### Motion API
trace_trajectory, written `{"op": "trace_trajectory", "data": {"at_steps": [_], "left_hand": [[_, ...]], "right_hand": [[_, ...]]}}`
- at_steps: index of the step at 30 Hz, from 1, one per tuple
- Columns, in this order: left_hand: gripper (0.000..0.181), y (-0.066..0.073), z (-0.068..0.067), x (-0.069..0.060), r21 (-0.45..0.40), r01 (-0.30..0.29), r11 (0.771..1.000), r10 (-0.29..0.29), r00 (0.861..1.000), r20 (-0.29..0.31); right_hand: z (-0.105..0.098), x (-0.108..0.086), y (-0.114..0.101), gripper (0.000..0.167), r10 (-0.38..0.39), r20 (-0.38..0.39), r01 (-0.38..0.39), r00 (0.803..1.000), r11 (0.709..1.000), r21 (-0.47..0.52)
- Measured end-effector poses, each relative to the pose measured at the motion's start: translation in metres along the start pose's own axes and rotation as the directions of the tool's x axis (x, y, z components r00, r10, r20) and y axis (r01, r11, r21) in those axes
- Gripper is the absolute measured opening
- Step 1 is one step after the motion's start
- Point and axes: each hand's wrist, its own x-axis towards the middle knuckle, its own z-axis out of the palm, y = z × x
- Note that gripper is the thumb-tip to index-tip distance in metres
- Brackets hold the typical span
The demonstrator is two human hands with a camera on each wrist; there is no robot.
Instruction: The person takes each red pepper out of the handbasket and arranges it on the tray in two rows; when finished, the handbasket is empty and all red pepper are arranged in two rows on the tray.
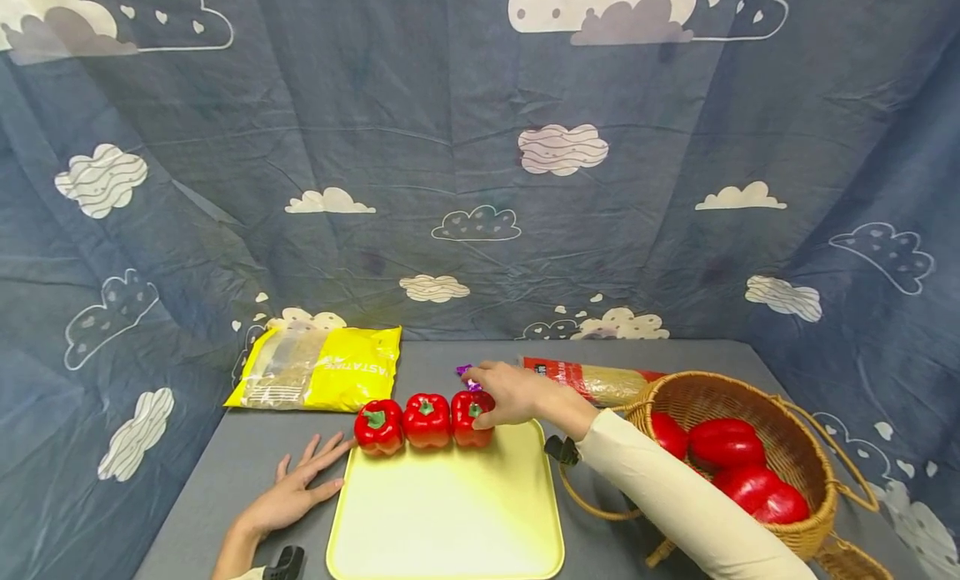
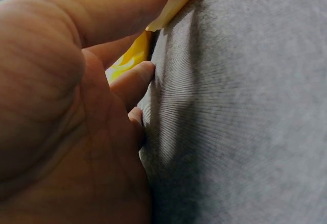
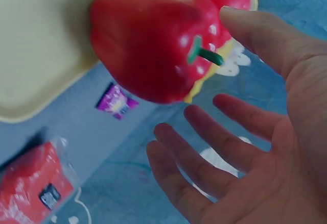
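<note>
Peppers (image 1: pixel 427 426) line the tray (image 1: pixel 450 513) at 12 o'clock, left hand (image 1: pixel 291 498) spread at 9, right hand (image 1: pixel 513 394) loosely spread at 1, where a light touch should keep the row straight.

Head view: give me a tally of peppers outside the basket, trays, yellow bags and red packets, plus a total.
Peppers: 3
Tray: 1
Yellow bag: 1
Red packet: 1
Total: 6
</note>
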Motion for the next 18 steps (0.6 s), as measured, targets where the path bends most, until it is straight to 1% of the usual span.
{"op": "trace_trajectory", "data": {"at_steps": [4, 9, 12, 15, 18], "left_hand": [[0.061, -0.002, 0.0, 0.0, 0.001, -0.004, 1.0, 0.004, 1.0, -0.004], [0.06, -0.002, 0.0, 0.0, 0.004, -0.004, 1.0, 0.004, 1.0, -0.004], [0.061, -0.003, 0.0, 0.001, 0.003, -0.002, 1.0, 0.002, 1.0, -0.001], [0.061, -0.003, 0.0, 0.001, 0.003, 0.0, 1.0, 0.0, 1.0, 0.0], [0.061, -0.004, 0.0, 0.001, 0.006, 0.001, 1.0, -0.001, 1.0, 0.0]], "right_hand": [[-0.01, -0.007, 0.0, 0.07, -0.016, -0.013, 0.016, 1.0, 1.0, -0.007], [-0.02, -0.019, 0.004, 0.064, -0.048, -0.035, 0.05, 0.998, 0.998, 0.04], [-0.025, -0.026, 0.009, 0.062, -0.03, -0.031, 0.032, 0.999, 0.998, 0.055], [-0.029, -0.033, 0.014, 0.062, -0.008, -0.039, 0.01, 0.999, 0.999, 0.04], [-0.035, -0.042, 0.018, 0.061, -0.016, -0.059, 0.017, 0.998, 1.0, 0.024]]}}
